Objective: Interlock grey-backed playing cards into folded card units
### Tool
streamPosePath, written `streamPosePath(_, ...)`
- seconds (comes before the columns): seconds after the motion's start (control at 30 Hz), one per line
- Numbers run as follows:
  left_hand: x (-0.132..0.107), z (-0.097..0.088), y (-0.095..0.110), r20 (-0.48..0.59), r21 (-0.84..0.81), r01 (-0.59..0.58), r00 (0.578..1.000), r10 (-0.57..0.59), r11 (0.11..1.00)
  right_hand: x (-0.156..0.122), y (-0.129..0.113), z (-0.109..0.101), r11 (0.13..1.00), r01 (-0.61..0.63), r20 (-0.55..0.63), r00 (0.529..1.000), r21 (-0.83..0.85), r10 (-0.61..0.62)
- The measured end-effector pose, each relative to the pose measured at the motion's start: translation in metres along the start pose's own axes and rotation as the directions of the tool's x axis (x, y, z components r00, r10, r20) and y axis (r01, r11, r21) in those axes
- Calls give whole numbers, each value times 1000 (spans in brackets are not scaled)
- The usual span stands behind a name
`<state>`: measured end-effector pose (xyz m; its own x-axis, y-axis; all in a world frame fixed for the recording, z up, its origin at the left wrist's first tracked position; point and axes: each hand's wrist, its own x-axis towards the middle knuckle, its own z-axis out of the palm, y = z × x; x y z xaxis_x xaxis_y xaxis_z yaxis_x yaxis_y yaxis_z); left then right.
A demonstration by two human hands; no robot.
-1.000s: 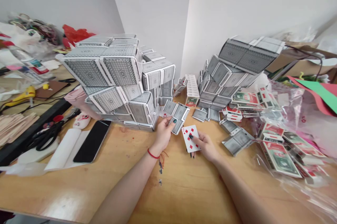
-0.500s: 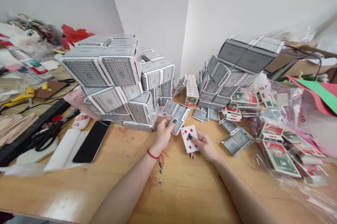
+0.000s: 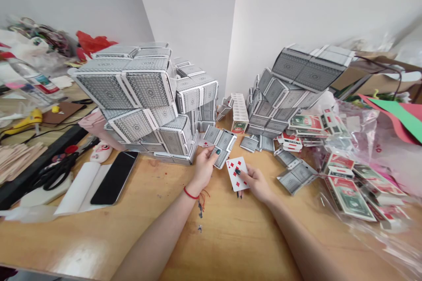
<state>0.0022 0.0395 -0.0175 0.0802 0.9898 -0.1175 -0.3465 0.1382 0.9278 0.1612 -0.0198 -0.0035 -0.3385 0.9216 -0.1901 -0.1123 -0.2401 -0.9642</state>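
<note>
My left hand (image 3: 205, 164) is closed on a joined piece of grey-backed playing cards (image 3: 221, 144), thumb on top. A red cord circles that wrist. My right hand (image 3: 255, 180) pinches a seven of diamonds (image 3: 236, 173), its face up and tilted toward me, just right of the joined piece. Its fingers are partly hidden under the card. Behind my left hand rises a tall stack of boxes made from grey-backed cards (image 3: 148, 89). Another such stack (image 3: 283, 92) stands at the right. Smaller folded card pieces (image 3: 295, 175) lie beyond my right hand.
A row of white card boxes (image 3: 239, 114) stands between the stacks. At right, red and green card packs (image 3: 349, 197) lie among clear plastic. To the left are a black phone (image 3: 114, 178), a paper roll (image 3: 79, 188), black scissors (image 3: 61, 169) and a yellow glue gun (image 3: 24, 122).
Almost nothing differs. Both hands keep their hold on the cards in the same place, and the view has shifted very slightly.
</note>
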Motion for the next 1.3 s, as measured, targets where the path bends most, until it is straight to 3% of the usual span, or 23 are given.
streamPosePath(0.5, -1, 1, 2, 26, 33, -15, 1000, 14, 999, -2, -3, 2, 999, 12, 14, 1000, -45, -12)
streamPosePath(0.77, -2, 2, 0, 76, 198, -132, 990, 119, 971, -1, 0, 2, 996, -15, 74, 997, -87, 22)
streamPosePath(0.97, -4, 2, -3, 107, 338, -241, 970, 217, 910, -1, 1, 4, 968, -36, 65, 996, -247, 54)
streamPosePath(1.13, -11, 4, -1, 130, 433, -327, 945, 301, 840, -3, -1, 2, 963, -47, 84, 994, -267, 72)
streamPosePath(1.3, -14, 6, 1, 188, 402, -317, 947, 262, 859, -5, -2, -1, 959, -93, 86, 989, -268, 120)
